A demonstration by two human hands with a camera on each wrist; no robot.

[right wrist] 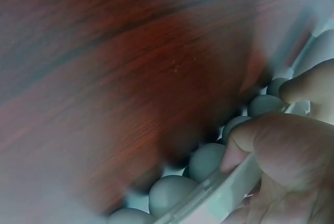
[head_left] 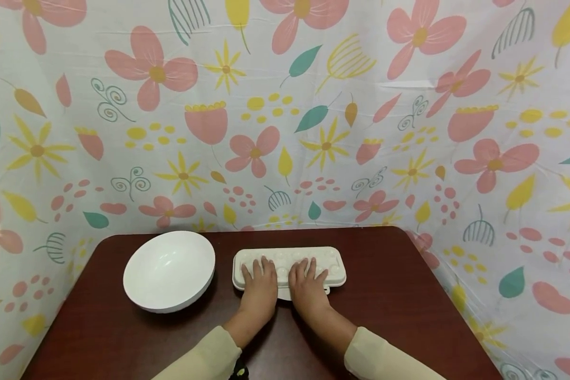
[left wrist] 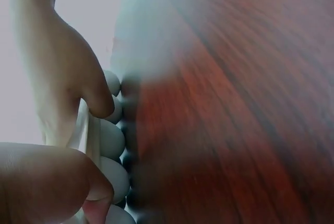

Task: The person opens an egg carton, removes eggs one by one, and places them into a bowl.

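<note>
Egg carton (head_left: 283,272), 1 pc.: sat approx. ctr. of desk (head_left: 385,316), lid (head_left: 285,254) down; latching unconfirmed, poss. left. L hand (head_left: 260,290), R hand (head_left: 309,290): fingers gripped carton, thumbs at front rim. Wht. bowl (head_left: 168,272): untouched.

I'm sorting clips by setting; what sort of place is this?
Probably a makeshift indoor workspace: a floral curtain hangs behind a dark table holding a white bowl and an egg box.
</note>
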